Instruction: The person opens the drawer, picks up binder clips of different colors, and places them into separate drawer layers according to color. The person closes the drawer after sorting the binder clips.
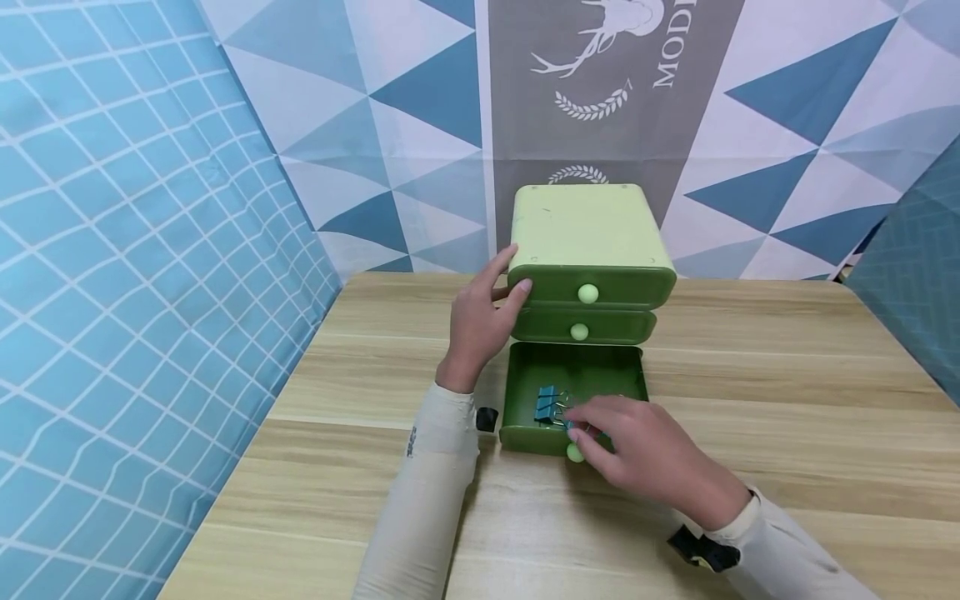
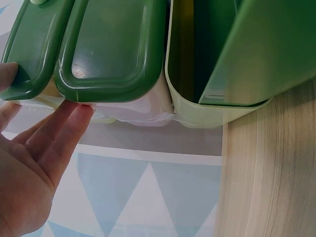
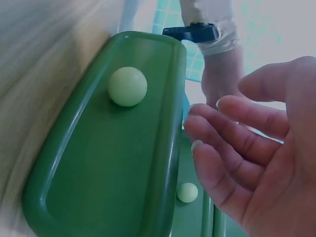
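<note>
A small drawer cabinet (image 1: 588, 225) with a pale green top and dark green drawer fronts stands on the table. My left hand (image 1: 480, 321) holds its left front corner, thumb on the top drawer's front and fingers along the side. In the left wrist view those fingers (image 2: 64, 133) touch the cabinet's edge. The bottom drawer (image 1: 525, 375) is pulled out. Blue binder clips (image 1: 547, 403) lie inside it. My right hand (image 1: 637, 446) reaches over the drawer's front wall, fingertips by a clip. In the right wrist view its thumb and fingers (image 3: 227, 168) are apart, with nothing visible between them.
The upper two drawers, with round pale knobs (image 1: 588, 293), are closed. A patterned wall cloth (image 1: 420, 133) hangs behind the cabinet, and a blue checked cloth (image 1: 135, 208) hangs at the left. The wooden table (image 1: 765, 375) extends to both sides.
</note>
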The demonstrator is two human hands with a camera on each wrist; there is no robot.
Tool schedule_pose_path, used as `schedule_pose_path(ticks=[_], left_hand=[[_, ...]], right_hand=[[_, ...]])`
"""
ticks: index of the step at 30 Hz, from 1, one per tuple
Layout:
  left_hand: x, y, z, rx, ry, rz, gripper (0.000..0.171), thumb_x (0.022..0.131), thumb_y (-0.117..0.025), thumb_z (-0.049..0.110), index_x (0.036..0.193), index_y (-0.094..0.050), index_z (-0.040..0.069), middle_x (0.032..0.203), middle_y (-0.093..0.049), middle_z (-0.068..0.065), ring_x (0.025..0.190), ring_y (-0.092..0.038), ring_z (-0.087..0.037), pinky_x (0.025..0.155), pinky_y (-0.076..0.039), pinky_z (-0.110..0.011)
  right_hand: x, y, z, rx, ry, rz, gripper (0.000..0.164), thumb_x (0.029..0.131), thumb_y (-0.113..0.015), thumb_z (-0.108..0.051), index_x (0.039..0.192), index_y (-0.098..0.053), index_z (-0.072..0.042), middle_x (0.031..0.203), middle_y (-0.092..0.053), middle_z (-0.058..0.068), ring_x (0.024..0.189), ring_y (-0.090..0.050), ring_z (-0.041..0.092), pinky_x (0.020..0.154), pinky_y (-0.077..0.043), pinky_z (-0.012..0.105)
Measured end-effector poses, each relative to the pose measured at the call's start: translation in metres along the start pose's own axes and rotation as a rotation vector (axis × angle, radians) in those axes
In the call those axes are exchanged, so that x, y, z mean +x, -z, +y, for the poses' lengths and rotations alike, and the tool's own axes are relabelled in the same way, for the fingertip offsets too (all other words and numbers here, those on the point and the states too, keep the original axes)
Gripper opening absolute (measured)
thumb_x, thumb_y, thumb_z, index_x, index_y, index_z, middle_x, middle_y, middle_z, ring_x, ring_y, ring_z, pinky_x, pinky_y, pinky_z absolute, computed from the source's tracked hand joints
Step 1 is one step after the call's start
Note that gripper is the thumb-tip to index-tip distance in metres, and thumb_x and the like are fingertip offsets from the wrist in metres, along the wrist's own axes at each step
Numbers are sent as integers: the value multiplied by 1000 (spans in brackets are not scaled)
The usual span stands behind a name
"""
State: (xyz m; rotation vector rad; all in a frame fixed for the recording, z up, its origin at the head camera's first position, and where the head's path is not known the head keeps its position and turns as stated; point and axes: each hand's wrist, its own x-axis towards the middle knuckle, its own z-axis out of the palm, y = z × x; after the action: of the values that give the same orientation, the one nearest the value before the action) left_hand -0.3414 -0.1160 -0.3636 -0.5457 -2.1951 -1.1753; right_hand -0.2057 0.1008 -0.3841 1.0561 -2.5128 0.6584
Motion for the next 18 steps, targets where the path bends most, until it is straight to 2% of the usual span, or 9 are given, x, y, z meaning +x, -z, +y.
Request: schedule_pose_path(ticks=[6, 13, 18], left_hand=[[0, 0, 0, 3, -2, -1, 50, 92, -53, 42, 140, -40, 36, 124, -56, 5, 88, -66, -14, 67, -53, -26], [0, 0, 0, -4, -7, 1, 50, 92, -53, 42, 140, -40, 36, 125, -56, 5, 88, -67, -15, 67, -54, -28], [0, 0, 0, -7, 0, -3, 50, 92, -53, 42, 140, -39, 37, 126, -55, 5, 89, -66, -15, 67, -54, -28]], right_hand=[[-5, -2, -5, 18, 12, -28, 14, 87, -62, -24, 98, -70, -19, 87, -62, -16, 72, -56, -2, 62, -48, 22], [-9, -6, -9, 1, -28, -98, 17, 88, -62, -26, 101, -70, -19, 84, -62, -16, 63, -50, -4, 57, -45, 20], [-11, -8, -11, -14, -56, -171, 20, 88, -61, -29, 103, -70, -19, 89, -65, -13, 68, -55, -2, 60, -48, 25]])
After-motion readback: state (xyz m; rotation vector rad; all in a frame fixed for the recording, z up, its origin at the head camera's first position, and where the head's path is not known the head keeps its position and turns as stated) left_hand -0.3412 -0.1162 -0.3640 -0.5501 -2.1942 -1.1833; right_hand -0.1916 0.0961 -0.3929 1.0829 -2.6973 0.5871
